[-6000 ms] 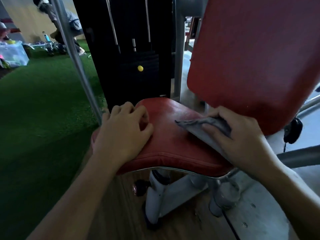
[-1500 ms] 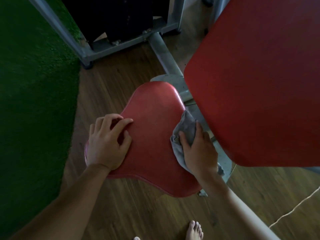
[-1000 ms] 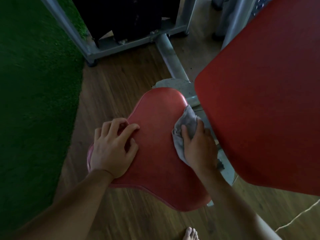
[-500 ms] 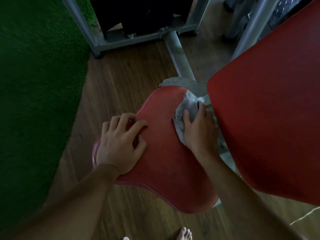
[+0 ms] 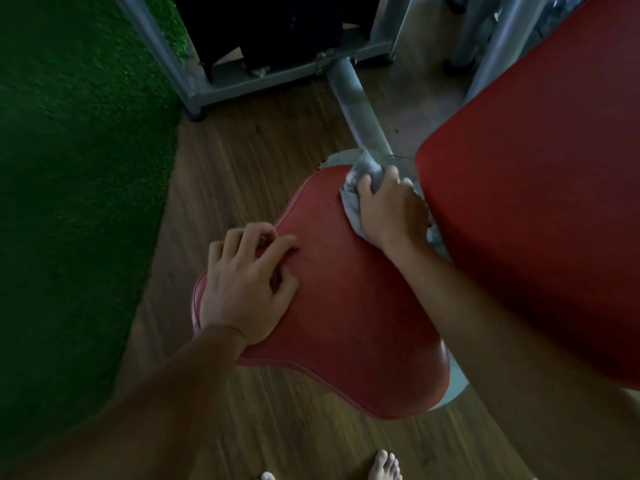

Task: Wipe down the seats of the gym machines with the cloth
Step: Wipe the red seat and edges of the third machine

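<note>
My right grip (image 5: 391,211) is clamped on the bunched grey cloth (image 5: 350,202), pressing it onto the far end of the red seat (image 5: 346,306), where the seat meets the red back pad (image 5: 536,220). My left grip (image 5: 246,289) rests on the seat's left edge, fingers apart and loosely bent.
</note>
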{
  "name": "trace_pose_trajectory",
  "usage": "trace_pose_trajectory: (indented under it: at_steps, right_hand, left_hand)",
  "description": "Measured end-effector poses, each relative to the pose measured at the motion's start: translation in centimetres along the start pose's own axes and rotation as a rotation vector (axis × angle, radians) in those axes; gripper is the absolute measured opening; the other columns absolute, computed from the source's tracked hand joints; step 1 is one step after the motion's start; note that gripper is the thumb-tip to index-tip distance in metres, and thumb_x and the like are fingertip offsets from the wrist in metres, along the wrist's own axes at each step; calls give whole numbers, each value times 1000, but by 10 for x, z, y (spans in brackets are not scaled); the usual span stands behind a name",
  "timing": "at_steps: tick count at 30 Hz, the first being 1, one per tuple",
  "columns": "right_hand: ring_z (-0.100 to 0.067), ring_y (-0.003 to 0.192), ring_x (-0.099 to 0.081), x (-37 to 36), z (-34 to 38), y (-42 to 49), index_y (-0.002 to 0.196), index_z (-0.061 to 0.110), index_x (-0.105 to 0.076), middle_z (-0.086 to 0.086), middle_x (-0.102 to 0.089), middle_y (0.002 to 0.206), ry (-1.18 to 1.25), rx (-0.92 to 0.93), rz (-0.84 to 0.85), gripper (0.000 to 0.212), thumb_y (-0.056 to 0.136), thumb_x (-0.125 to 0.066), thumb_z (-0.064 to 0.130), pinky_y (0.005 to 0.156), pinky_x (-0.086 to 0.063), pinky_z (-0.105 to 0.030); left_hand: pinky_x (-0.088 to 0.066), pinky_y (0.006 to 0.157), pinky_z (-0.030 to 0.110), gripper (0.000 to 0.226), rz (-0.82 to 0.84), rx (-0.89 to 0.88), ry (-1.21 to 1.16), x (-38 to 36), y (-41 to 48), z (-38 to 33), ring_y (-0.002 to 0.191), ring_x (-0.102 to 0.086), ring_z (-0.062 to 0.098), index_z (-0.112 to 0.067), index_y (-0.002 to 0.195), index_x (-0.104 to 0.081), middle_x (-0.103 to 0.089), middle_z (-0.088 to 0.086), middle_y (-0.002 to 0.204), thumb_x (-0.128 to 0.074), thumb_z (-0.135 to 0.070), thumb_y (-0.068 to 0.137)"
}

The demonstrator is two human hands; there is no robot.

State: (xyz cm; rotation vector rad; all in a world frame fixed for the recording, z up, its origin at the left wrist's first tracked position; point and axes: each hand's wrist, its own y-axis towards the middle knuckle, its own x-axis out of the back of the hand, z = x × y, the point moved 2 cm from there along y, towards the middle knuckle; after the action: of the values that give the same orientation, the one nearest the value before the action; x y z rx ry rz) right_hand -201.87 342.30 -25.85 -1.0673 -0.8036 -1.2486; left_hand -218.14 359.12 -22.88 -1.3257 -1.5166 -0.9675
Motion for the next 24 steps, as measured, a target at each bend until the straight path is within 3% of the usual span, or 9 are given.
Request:
trace_pose_trajectory:
  at_steps: [3,6,9,18,24]
  right_hand:
    - [-33,106,-64,-1,8,3,129,14,-54,-16,-64,115,-2,68,-38,49,100,-37,50,90,-46,-43]
    - [-32,123,-56,0,-7,-43,150,26,-33,-17,-52,140,-61,109,-58,61,97,-36,58,100,-45,-48]
    - [-35,136,-44,-1,-20,-66,155,27,-26,-20,-36,153,-125,110,-21,66,98,-35,58,109,-38,-50]
    - [-30,126,-53,-6,-9,-27,151,22,-34,-17,-47,146,-9,154,-25,64,98,-39,57,104,-44,-48]
    - [-32,148,-29,-5,-19,-67,153,24,-37,-16,-30,161,-102,278,-66,65,95,-30,53,118,-31,-51]
  left_hand:
    - [-35,89,38,37,-1,-1,11,0,0,0,109,-47,23,-28,119,-66,-55,0,120,-49,-37,87]
    - [-37,90,40,38,-4,0,16,-1,0,0,110,-48,24,-27,119,-66,-55,0,120,-49,-37,87]
    - [-37,89,39,37,-4,-8,20,-1,1,0,110,-48,23,-27,119,-66,-55,0,120,-50,-35,87]
    - [-37,91,41,36,-14,-13,4,-4,0,1,111,-48,24,-27,118,-64,-54,-1,120,-49,-35,86]
    - [-35,92,37,33,-49,-18,-52,-3,-2,4,110,-47,21,-25,117,-63,-53,-1,120,-50,-33,87]
